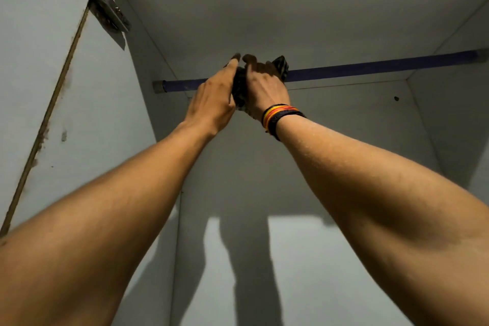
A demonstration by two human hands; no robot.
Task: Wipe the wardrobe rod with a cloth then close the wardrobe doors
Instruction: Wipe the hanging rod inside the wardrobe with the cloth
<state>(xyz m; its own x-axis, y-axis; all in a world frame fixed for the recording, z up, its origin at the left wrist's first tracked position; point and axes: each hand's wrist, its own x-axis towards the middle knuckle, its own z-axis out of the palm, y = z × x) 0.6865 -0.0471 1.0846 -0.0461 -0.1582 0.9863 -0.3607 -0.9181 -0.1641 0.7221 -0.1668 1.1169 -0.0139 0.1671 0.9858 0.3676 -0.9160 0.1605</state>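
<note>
Both arms raised into open wardrobe, view looking up. Left hand (214,98) and right hand (264,85) pressed together around dark cloth (239,87) at blue rod (370,67), toward rod's left part. Cloth bunched between palms, a corner poking out right of right hand; rod hidden where hands meet, so cloth seemingly wrapped on it but not fully confirmable. Grip: both hands closed on cloth, fingers curled over top, left thumb and right fingertips nearly touching above. Threads on right wrist: wristbands (280,116), red, yellow, black. Rod running from left bracket (158,86) across to right wall, long bare stretch right of hands, short bare stretch left of hands. Hinge (98,0) at upper left on door (31,87), door standing open. Progress, as judgement: wiping step in hand, somewhere mid-rod; no way to tell which stretches already cleaned, no visible dust difference. Left to do: finish the rod's length, take cloth away, shut doors. Right door not in view. Interior otherwise bare, no hangers on rod.
</note>
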